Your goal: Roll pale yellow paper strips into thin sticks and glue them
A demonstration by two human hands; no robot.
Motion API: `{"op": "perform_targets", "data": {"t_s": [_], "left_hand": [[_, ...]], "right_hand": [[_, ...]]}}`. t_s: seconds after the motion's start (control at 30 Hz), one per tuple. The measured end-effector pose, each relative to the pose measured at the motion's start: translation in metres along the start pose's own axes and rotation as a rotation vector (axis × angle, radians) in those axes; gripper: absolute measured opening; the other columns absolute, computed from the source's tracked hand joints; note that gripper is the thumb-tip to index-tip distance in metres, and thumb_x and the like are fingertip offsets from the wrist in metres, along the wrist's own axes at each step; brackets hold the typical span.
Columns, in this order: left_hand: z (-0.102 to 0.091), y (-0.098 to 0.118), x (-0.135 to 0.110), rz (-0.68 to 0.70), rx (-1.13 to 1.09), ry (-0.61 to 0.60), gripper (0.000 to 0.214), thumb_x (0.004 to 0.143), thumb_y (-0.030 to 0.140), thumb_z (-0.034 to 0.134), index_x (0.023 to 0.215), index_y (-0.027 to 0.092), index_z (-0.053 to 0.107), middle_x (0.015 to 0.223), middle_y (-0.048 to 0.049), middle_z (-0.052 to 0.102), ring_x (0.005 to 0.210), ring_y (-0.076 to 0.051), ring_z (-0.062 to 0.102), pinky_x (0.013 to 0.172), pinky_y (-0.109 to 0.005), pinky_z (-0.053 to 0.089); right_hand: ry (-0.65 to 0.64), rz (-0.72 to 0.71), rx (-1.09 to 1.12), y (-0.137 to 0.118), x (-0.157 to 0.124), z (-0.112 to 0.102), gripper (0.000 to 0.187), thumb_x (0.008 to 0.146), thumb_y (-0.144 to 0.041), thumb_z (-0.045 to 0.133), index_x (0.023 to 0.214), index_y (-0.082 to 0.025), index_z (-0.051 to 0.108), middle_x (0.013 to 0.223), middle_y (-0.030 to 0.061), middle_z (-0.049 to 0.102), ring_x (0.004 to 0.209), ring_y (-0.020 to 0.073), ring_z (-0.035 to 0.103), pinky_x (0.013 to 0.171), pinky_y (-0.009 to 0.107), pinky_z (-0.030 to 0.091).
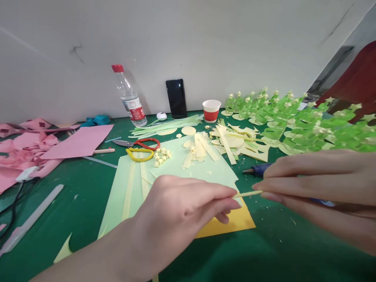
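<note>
My left hand [182, 211] and my right hand [320, 188] face each other over the front of the table. Stretched between them is a narrow pale yellow paper strip [248, 193], seen nearly edge-on, with an end pinched in each hand's fingertips. Behind my right hand a dark blue tool with a pointed tip [260, 170], probably a glue gun, lies partly hidden. Below the strip are light green paper sheets [182, 172] and a yellow-orange sheet [235, 219]. Small folded paper stars [162, 157] and loose cream strips [201, 147] rest on the green sheets.
Scissors [141, 149] with red and yellow handles lie beyond my left hand. A water bottle [131, 98], a phone [176, 98] and a paper cup [211, 111] stand by the wall. Green paper plants [273, 113] fill the right; pink paper [79, 143] is left.
</note>
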State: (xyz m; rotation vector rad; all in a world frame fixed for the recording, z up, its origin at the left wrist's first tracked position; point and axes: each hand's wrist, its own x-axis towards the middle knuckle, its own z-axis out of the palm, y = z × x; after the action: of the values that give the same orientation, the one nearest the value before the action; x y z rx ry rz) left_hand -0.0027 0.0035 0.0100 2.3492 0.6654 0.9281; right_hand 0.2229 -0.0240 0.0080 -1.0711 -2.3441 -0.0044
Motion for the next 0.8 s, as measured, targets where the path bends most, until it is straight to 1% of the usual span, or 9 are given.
{"op": "perform_targets", "data": {"t_s": [0.13, 0.23, 0.33, 0.4, 0.47, 0.53, 0.6, 0.63, 0.8], "left_hand": [[-0.002, 0.003, 0.005, -0.494, -0.477, -0.162, 0.014, 0.084, 0.018, 0.061, 0.076, 0.018, 0.073, 0.062, 0.0055, 0.072, 0.052, -0.009, 0.07, 0.056, -0.008, 0.054], [-0.012, 0.001, 0.01, -0.789, -0.718, -0.427, 0.018, 0.085, 0.02, 0.056, 0.076, 0.02, 0.072, 0.063, 0.0049, 0.072, 0.051, -0.009, 0.07, 0.052, -0.01, 0.051], [-0.032, -0.006, 0.015, -0.859, -0.738, -0.696, 0.021, 0.086, 0.02, 0.053, 0.081, 0.02, 0.073, 0.06, 0.0021, 0.073, 0.043, -0.01, 0.067, 0.047, -0.014, 0.049], [-0.043, -0.012, 0.017, -0.889, -0.586, -0.862, 0.025, 0.086, 0.015, 0.05, 0.08, 0.018, 0.074, 0.059, 0.0002, 0.073, 0.044, -0.009, 0.066, 0.051, -0.014, 0.049], [-0.047, -0.018, 0.018, -0.814, -0.364, -0.836, 0.024, 0.086, 0.018, 0.052, 0.079, 0.019, 0.075, 0.066, -0.0007, 0.075, 0.054, -0.01, 0.069, 0.054, -0.013, 0.05], [-0.041, -0.022, 0.018, -0.764, -0.224, -0.593, 0.022, 0.088, 0.025, 0.053, 0.092, 0.02, 0.074, 0.081, -0.0016, 0.077, 0.071, -0.011, 0.07, 0.062, -0.013, 0.052], [-0.026, -0.023, 0.017, -0.775, -0.404, -0.517, 0.022, 0.088, 0.029, 0.055, 0.098, 0.019, 0.072, 0.087, -0.0032, 0.077, 0.075, -0.012, 0.071, 0.064, -0.015, 0.053], [-0.018, -0.023, 0.015, -0.768, -0.527, -0.544, 0.021, 0.088, 0.029, 0.056, 0.096, 0.019, 0.073, 0.09, -0.0033, 0.076, 0.074, -0.012, 0.071, 0.063, -0.016, 0.054], [0.012, -0.024, 0.002, -0.884, -0.916, -0.478, 0.025, 0.09, 0.021, 0.053, 0.077, 0.016, 0.074, 0.07, -0.0007, 0.074, 0.05, -0.007, 0.065, 0.047, -0.012, 0.05]], "right_hand": [[-0.044, -0.208, -0.079, 0.004, 0.001, -0.005, 0.045, 0.101, -0.035, 0.024, 0.087, -0.028, 0.067, 0.082, 0.001, 0.069, 0.07, 0.0102, 0.065, 0.052, 0.023, 0.05], [-0.079, -0.234, -0.057, 0.005, 0.004, -0.005, 0.039, 0.097, -0.018, 0.03, 0.085, -0.026, 0.066, 0.08, 0.0009, 0.068, 0.062, 0.0084, 0.062, 0.048, 0.022, 0.047], [-0.081, -0.173, 0.016, 0.007, 0.006, -0.006, 0.034, 0.095, -0.018, 0.036, 0.083, -0.024, 0.067, 0.08, 0.0024, 0.067, 0.059, 0.0085, 0.061, 0.047, 0.022, 0.045], [-0.063, -0.098, 0.08, 0.01, 0.008, -0.006, 0.031, 0.095, -0.022, 0.041, 0.08, -0.023, 0.067, 0.08, 0.0028, 0.067, 0.062, 0.0095, 0.061, 0.049, 0.022, 0.045], [-0.093, -0.036, 0.172, 0.01, 0.011, -0.004, 0.028, 0.093, -0.023, 0.047, 0.075, -0.022, 0.068, 0.076, 0.0019, 0.066, 0.059, 0.0089, 0.059, 0.049, 0.022, 0.044], [-0.179, 0.022, 0.303, 0.008, 0.016, 0.002, 0.026, 0.09, -0.022, 0.052, 0.071, -0.02, 0.068, 0.068, -0.0001, 0.064, 0.053, 0.0067, 0.054, 0.047, 0.021, 0.04], [-0.234, 0.112, 0.416, 0.003, 0.018, 0.012, 0.024, 0.088, -0.018, 0.053, 0.07, -0.019, 0.069, 0.065, -0.0012, 0.063, 0.051, 0.0055, 0.05, 0.046, 0.019, 0.038], [-0.232, 0.158, 0.46, 0.001, 0.018, 0.018, 0.024, 0.087, -0.017, 0.053, 0.071, -0.019, 0.07, 0.066, -0.0012, 0.063, 0.051, 0.0053, 0.05, 0.046, 0.019, 0.037], [-0.14, 0.278, 0.63, -0.006, 0.004, 0.044, 0.024, 0.086, -0.018, 0.054, 0.071, -0.021, 0.073, 0.069, 0.0, 0.064, 0.054, 0.0061, 0.052, 0.044, 0.017, 0.035]]}}
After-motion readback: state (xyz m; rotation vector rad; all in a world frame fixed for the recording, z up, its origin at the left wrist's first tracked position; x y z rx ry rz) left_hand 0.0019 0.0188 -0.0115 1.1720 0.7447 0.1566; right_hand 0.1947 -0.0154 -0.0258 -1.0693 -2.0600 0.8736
